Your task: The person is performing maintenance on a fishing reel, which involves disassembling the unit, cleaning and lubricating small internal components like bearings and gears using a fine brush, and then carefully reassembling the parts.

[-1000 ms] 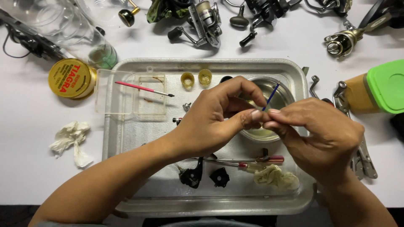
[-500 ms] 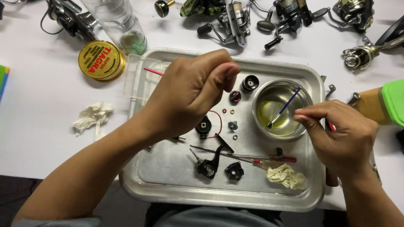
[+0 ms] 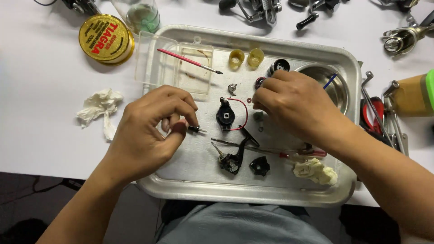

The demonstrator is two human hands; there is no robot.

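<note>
The left hand [image 3: 149, 131] sits over the near left part of the metal tray [image 3: 348, 58], thumb and forefinger pressed together on a small black pin-shaped part [image 3: 195, 129] whose bright tip points toward the tray's centre. Half a second ago this hand was raised over the middle of the tray; it is now lower and nearer the tray's left edge, with the small part still pinched. The right hand [image 3: 294, 101] has left the blue-handled brush [image 3: 330, 81], which now leans unattended in the steel bowl [image 3: 337, 88] at the far right corner of the tray, and has moved to the loose parts at the tray's centre. Its fingers curl down over small items beside a small red washer [image 3: 249, 100]; whether they pinch anything cannot be told, since the fingertips are hidden. Judged from this, the brushing at the bowl appears finished for now and work has turned to picking out or fitting small components. Between the hands lies a black round cover [image 3: 225, 115] with a thin red wire loop [image 3: 244, 113] around it. Nearer the tray's front edge lie a black lever piece [image 3: 233, 160], a small black cap [image 3: 260, 166] and a crumpled cloth [image 3: 314, 171]. A clear plastic box [image 3: 190, 81] with a red-handled brush [image 3: 187, 60] across it occupies the far left corner, and two yellow cups [image 3: 245, 58] stand along the far edge.
</note>
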